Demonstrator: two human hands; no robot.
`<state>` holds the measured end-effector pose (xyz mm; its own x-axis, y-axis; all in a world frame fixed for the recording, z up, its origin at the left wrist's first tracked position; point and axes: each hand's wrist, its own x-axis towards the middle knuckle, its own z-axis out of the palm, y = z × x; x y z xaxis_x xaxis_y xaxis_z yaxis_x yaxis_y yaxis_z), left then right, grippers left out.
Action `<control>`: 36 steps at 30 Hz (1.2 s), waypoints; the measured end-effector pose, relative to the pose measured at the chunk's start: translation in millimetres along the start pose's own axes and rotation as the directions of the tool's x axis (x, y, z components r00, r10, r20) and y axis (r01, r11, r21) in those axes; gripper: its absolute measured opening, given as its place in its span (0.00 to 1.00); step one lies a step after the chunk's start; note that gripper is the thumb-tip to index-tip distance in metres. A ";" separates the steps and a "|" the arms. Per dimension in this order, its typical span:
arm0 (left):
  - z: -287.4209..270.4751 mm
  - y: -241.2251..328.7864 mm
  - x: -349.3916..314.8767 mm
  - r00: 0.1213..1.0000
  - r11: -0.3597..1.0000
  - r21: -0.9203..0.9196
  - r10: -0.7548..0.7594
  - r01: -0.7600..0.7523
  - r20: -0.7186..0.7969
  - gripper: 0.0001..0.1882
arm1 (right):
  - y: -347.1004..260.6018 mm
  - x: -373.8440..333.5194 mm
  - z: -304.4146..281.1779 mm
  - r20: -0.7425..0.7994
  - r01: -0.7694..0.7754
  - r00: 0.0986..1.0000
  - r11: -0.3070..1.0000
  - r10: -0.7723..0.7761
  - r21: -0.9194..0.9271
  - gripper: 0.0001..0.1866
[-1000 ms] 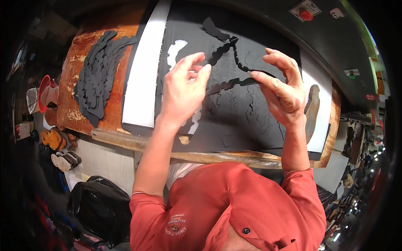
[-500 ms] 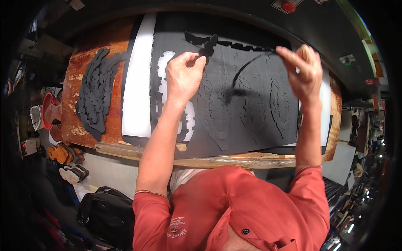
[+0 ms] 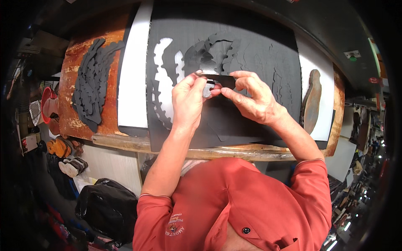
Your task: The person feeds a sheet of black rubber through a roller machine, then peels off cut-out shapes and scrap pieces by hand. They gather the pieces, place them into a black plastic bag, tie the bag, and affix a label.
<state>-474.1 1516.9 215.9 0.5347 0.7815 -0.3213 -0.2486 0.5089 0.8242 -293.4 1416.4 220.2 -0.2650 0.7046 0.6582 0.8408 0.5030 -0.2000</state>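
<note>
Landmark for all positions: the black sheet [image 3: 192, 25] on the brown wooden tabletop [image 3: 73, 58].

The dark strip [image 3: 224, 79] is held above the middle of the black sheet, between the two hands. The left hand [image 3: 187, 100] has thumb and fingers pressed together, pinching the left end of the dark strip. The right hand [image 3: 256, 100] pinches its right end, index finger along the top and thumb beneath. The dark strip thus lies within the grip of both hands. A rounded, speckled grey piece [image 3: 207, 90] shows just below it, by the left fingers; whether the two are joined cannot be determined.

Curved, notched pieces [image 3: 196, 54] lie on the upper middle of the black sheet, beyond the hands. Notched openings near its left edge show white beneath. Fine cut outlines run across its right half.

White boards [image 3: 134, 79] show past its left and right edges. Well left of the black sheet, notched dark strips [image 3: 94, 79] lie heaped on bare wood. Just right of it, a sole-shaped block [image 3: 311, 102] lies on the white.
</note>
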 end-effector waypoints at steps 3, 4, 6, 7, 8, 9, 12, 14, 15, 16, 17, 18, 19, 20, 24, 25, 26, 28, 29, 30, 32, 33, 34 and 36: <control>-11.1 -18.4 -14.6 0.994 0.992 -0.078 -0.104 0.101 -0.034 0.13 | -16.3 -19.4 9.2 0.032 -0.136 0.991 0.975 0.132 0.177 0.24; -13.5 -22.2 -17.8 0.992 0.990 -0.083 -0.121 0.117 -0.043 0.14 | -25.8 -21.5 10.1 0.044 -0.250 0.968 0.927 0.247 0.279 0.24; -16.5 -26.9 -22.3 0.990 0.988 -0.083 -0.137 0.133 -0.041 0.15 | -43.4 -19.1 14.6 0.033 -0.426 0.890 0.804 0.455 0.415 0.29; -17.3 -28.1 -23.5 0.992 0.988 -0.097 -0.121 0.117 -0.037 0.15 | -50.4 -16.6 18.2 0.016 -0.504 0.829 0.734 0.559 0.455 0.34; -17.6 -28.9 -24.4 0.994 0.989 -0.111 -0.104 0.100 -0.031 0.15 | -58.0 -13.7 23.9 0.016 -0.586 0.753 0.659 0.658 0.471 0.37; -17.6 -29.6 -24.9 0.994 0.985 -0.142 -0.105 0.101 -0.020 0.15 | -63.3 -11.9 28.7 0.047 -0.678 0.658 0.564 0.752 0.471 0.40; -16.1 -30.9 -26.9 0.997 0.988 -0.134 -0.068 0.072 0.037 0.16 | -63.1 -13.6 36.7 0.234 -0.784 0.411 0.210 0.881 0.584 0.39; -13.6 -31.4 -28.5 0.996 0.992 -0.086 -0.094 0.093 -0.007 0.16 | -56.9 -16.1 38.5 0.342 -0.797 0.349 0.084 0.872 0.598 0.30; -12.4 -31.1 -29.2 0.992 0.989 -0.094 -0.120 0.117 -0.029 0.16 | -53.1 -14.5 41.9 0.286 -0.737 0.437 0.157 0.853 0.657 0.18; -11.0 -30.5 -29.3 0.997 0.993 -0.091 -0.079 0.079 -0.001 0.16 | -48.4 -14.3 36.7 0.224 -0.748 0.554 0.362 0.801 0.557 0.15; -10.1 -29.4 -29.2 0.997 0.995 -0.059 -0.075 0.074 -0.007 0.16 | -43.8 -12.1 31.1 0.200 -0.740 0.635 0.513 0.746 0.435 0.12; -9.4 -27.9 -28.8 0.996 0.996 -0.044 -0.084 0.083 -0.010 0.16 | -39.9 -8.0 25.3 0.125 -0.703 0.654 0.539 0.746 0.464 0.10; -9.1 -26.4 -28.7 0.995 0.994 -0.033 -0.100 0.100 -0.021 0.16 | -36.8 -2.7 19.5 0.048 -0.656 0.678 0.574 0.734 0.490 0.09; -9.2 -24.7 -27.7 0.997 0.997 -0.018 -0.079 0.079 -0.022 0.18 | -25.4 4.6 11.8 -0.067 -0.594 0.720 0.663 0.691 0.457 0.11; -11.3 -23.7 -28.3 0.998 0.999 0.042 0.014 -0.011 -0.055 0.19 | -5.0 19.2 -15.0 -0.395 -0.376 0.847 0.926 0.355 0.027 0.16; -11.5 -25.0 -29.3 0.997 0.996 0.084 0.025 -0.019 -0.077 0.20 | -6.1 18.9 -14.0 -0.374 -0.294 0.895 0.951 0.242 -0.090 0.18; -11.1 -27.2 -31.0 0.995 0.992 0.118 0.060 -0.050 -0.085 0.20 | -7.6 17.3 -11.0 -0.338 -0.218 0.930 0.955 0.142 -0.199 0.19; -9.6 -31.3 -35.0 0.992 0.987 0.138 0.089 -0.077 -0.085 0.21 | -28.6 8.5 10.3 -0.122 -0.228 0.969 0.968 0.215 -0.107 0.23; -8.4 -32.7 -37.7 0.993 0.989 0.126 0.085 -0.075 -0.079 0.21 | -40.1 3.8 22.6 -0.059 -0.252 0.966 0.967 0.250 -0.033 0.23; -7.4 -33.0 -40.5 0.993 0.992 0.121 0.050 -0.037 -0.107 0.22 | -48.9 -0.6 30.8 -0.008 -0.307 0.952 0.952 0.307 -0.014 0.23; -3.9 -31.5 -48.4 0.995 0.999 0.033 0.031 -0.028 -0.097 0.24 | -64.5 -9.6 38.2 0.047 -0.381 0.925 0.923 0.378 0.064 0.23; -1.9 -29.8 -52.2 0.998 1.000 -0.016 0.012 -0.013 -0.058 0.25 | -70.1 -12.1 40.4 0.074 -0.421 0.907 0.896 0.415 0.139 0.25; -1.6 -26.7 -55.5 0.999 0.999 -0.003 -0.044 0.044 -0.019 0.29 | -74.2 -13.9 40.5 0.094 -0.449 0.894 0.879 0.439 0.161 0.26; 0.9 -22.9 -59.5 0.997 0.994 -0.090 -0.067 0.069 0.024 0.30 | -78.8 -14.8 41.0 0.121 -0.533 0.846 0.824 0.519 0.193 0.29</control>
<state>-499.4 1458.5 216.6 0.5694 0.7368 -0.3645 -0.2828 0.5919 0.7547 -375.1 1386.9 196.4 0.1550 0.9177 0.3657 0.7428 0.1358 -0.6556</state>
